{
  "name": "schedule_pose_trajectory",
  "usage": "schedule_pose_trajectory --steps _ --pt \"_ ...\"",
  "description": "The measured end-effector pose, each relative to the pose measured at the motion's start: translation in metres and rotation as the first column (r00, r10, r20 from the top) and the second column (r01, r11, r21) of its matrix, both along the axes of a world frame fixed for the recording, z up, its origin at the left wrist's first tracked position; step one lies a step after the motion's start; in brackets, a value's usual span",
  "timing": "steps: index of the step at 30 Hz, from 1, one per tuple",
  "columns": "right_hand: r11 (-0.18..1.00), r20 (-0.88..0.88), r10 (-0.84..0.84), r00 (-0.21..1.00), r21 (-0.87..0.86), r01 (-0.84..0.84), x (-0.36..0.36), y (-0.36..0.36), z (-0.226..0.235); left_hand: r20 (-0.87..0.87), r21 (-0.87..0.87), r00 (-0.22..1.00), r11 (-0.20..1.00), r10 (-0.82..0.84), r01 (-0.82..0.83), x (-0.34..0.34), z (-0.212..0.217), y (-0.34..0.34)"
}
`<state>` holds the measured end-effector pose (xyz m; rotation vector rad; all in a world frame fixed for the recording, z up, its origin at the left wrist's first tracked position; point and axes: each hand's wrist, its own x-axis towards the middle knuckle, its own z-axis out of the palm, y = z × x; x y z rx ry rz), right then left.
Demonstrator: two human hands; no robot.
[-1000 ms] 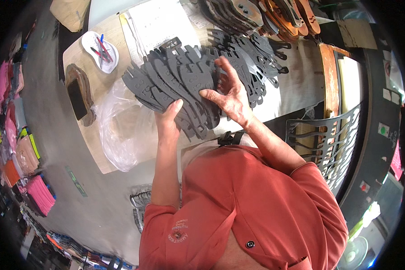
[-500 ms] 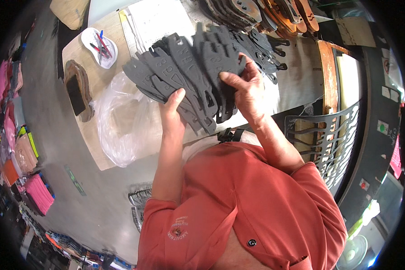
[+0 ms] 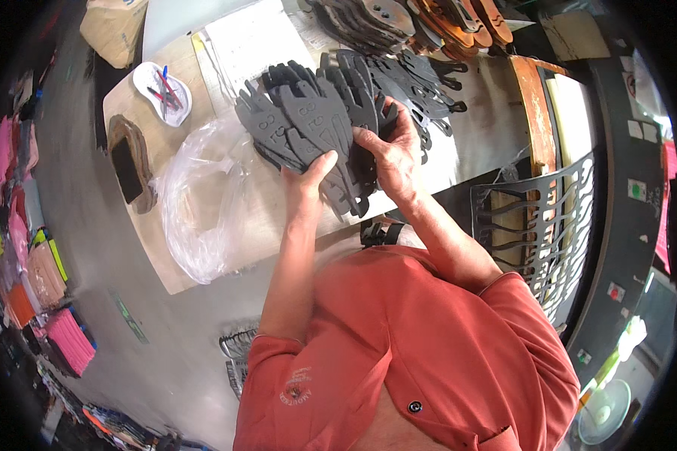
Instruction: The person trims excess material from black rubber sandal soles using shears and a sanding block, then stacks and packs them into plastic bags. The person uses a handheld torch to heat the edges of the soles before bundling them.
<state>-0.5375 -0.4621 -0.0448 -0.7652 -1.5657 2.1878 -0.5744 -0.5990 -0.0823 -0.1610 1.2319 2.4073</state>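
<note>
A thick bunch of flat dark grey cut-out pieces point(image 3: 308, 120), with slots and embossed marks, is gathered between both hands above the table. My left hand point(image 3: 308, 179) grips the left part of the bunch, its thumb lying over the front piece and its other fingers hidden behind. On the other side, my right hand point(image 3: 396, 154) is closed round the right part, thumb in front. More pieces of the same kind point(image 3: 414, 86) lie on the table just beyond my right hand.
Left of the hands, a clear plastic bag point(image 3: 199, 203) lies on the table point(image 3: 158, 259). Near it are a white dish point(image 3: 162, 94) of pens and a dark phone-like slab point(image 3: 128, 165). Metal cutting dies point(image 3: 368, 22) stand at the back. A grey slotted sheet point(image 3: 534, 233) hangs at right.
The bunch is less fanned out and its left pieces have closed in toward the middle. My left hand has shifted right and slightly down, and my right hand slightly left.
</note>
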Motion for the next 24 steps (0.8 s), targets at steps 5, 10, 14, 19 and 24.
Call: schedule_pose_trajectory --steps 5,10,14,19,24 --pt "0.996 -0.038 0.043 0.998 -0.079 -0.046 0.009 0.000 -0.004 0.007 0.108 0.990 0.984 -0.141 0.139 0.003 -0.006 -0.009" --pt "0.985 0.014 0.077 0.997 0.156 -0.078 0.014 -0.003 -0.013 0.075 0.201 0.975 0.961 -0.210 0.191 0.006 -0.003 -0.008" --pt "0.980 -0.131 0.122 0.984 0.171 -0.099 0.018 0.005 -0.019 -0.022 0.231 0.984 0.957 -0.177 0.177 0.017 -0.006 0.005" --pt "0.954 -0.059 0.209 0.976 0.231 -0.190 0.039 0.045 -0.009 0.113 0.038 0.985 0.991 -0.133 0.130 0.032 -0.005 0.041" --pt "0.869 0.027 0.373 0.927 0.339 -0.360 0.073 0.120 0.023 0.038 0.005 0.976 0.977 -0.215 0.215 0.047 0.011 0.094"
